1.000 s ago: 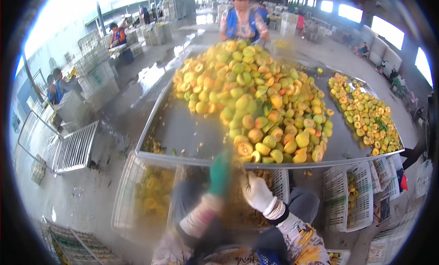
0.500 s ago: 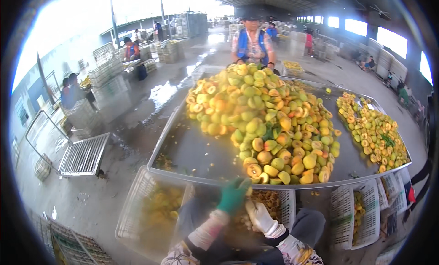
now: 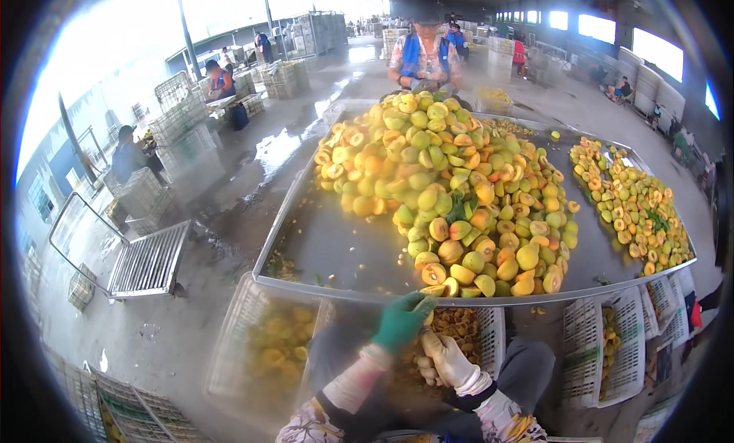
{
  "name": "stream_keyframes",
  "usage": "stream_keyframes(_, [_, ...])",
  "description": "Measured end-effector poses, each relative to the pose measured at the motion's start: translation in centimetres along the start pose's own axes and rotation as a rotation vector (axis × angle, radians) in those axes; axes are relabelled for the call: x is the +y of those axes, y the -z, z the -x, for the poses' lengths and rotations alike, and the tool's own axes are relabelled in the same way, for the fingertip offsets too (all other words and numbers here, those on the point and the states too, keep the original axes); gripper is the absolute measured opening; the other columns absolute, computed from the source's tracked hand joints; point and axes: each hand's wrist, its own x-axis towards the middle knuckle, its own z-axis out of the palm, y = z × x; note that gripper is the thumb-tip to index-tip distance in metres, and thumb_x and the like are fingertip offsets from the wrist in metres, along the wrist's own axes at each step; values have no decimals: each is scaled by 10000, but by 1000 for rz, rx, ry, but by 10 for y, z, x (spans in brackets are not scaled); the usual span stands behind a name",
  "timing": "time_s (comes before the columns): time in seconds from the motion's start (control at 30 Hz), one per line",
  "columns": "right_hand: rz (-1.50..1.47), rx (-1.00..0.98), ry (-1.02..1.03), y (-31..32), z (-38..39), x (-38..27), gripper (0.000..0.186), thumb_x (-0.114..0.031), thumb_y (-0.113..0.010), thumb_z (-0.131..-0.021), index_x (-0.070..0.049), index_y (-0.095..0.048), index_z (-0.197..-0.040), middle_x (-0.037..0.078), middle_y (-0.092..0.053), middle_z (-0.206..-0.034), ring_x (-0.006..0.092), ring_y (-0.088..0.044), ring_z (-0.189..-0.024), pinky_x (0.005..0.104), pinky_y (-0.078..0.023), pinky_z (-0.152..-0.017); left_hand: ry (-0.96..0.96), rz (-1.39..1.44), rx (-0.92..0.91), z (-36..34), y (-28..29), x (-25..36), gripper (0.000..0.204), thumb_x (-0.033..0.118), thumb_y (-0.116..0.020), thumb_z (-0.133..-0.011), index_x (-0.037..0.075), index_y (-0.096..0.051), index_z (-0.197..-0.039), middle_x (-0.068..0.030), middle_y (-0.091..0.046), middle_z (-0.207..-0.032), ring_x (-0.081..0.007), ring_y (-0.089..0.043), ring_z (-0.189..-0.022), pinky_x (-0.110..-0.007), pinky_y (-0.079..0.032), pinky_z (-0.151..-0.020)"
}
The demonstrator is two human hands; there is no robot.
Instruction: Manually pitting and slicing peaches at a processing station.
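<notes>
My left hand [image 3: 401, 322], in a green glove, is closed on a yellow peach piece [image 3: 429, 318] just below the near edge of the metal table [image 3: 352, 288]. My right hand [image 3: 449, 359], in a white glove, is closed right beside it, its fingertips almost meeting the piece. Whatever the right fingers grip is too small and blurred to name. Beyond my hands a big heap of yellow-green peaches [image 3: 451, 191], many cut in half, covers the middle of the table. Under my hands stands a crate of brownish peach scraps [image 3: 459, 327].
A smaller pile of peach halves [image 3: 631, 206] lies at the table's right. White crates stand left [image 3: 233, 336] and right [image 3: 623, 347] of my legs, with peaches inside. Across the table is a co-worker in a blue vest [image 3: 425, 57]. A metal trolley [image 3: 149, 259] stands at left.
The view has shifted slightly. My hands stay close together below the table edge, the left still on the peach piece. The co-worker's hands have risen from the heap to the chest.
</notes>
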Motion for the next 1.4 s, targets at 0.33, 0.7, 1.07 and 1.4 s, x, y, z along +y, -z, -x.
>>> stream_keyframes(0.33, [81, -3, 42, 9, -7, 11, 417, -511, -440, -966, -107, -480, -870, -36, -368, -552, 83, -326, -400, 253, -278, -360, -121, -84, 192, 4, -7, -41, 282, 225, -646, -908, -21, -656, -1047, -83, -664, -876, -132, -585, -786, -279, -489, -714])
stream_keyframes(0.7, [123, 128, 55, 3, 0, 17, 383, -484, -444, -968, -138, -449, -806, -50, -319, -543, 74, -271, -384, 252, -234, -349, -303, -390, -83, -12, 9, -53, 306, 268, -635, -911, -4, -659, -1051, -71, -664, -883, -121, -587, -759, -280, -491, -684])
stream_keyframes(1.07, [-435, -365, -205, 26, -3, 52, 425, -584, -465, -928, -176, -469, -807, -98, -248, -536, 34, -240, -382, 196, -210, -358, -139, -29, -298, 13, 21, -57, 300, 273, -629, -875, 29, -631, -1048, -38, -625, -900, -124, -571, -762, -247, -472, -669])
stream_keyframes(1.4, [1562, 420, 399, 106, -35, 117, 268, -312, -486, -940, -61, -574, -973, 181, -635, -655, 334, -651, -608, 447, -506, -536, -559, -977, 197, 20, 207, -43, 258, 250, -603, -890, 65, -654, -1062, -85, -656, -883, -218, -637, -784, -284, -520, -685])
